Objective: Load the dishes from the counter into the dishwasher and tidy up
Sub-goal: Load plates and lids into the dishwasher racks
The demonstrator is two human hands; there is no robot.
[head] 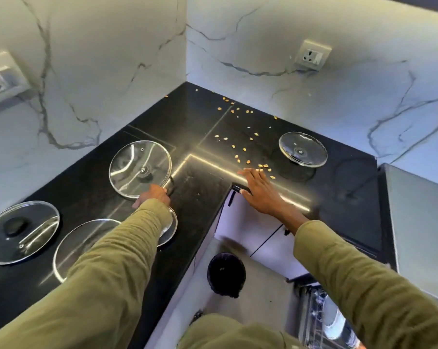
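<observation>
Black polished stone forms the L-shaped table, set into a corner of white marble-patterned wall. Four glass lids lie on it. The left hand has its grip closed on the near edge of a tilted glass lid, which is raised on that side, knob underneath. Beneath the left sleeve sits another lid, partly hidden, and at the far left a lid with a black knob lies flat. A fourth, smaller lid rests upside down on the right-hand stretch, well apart from the others. The right hand reaches out flat, fingers straight and grip open, with its fingertips at the near edge of a trail of scattered yellow seeds running back toward the corner. On the floor below stands a black bin. At the lower right, part of the open dishwasher rack shows, its contents too blurred to tell.
</observation>
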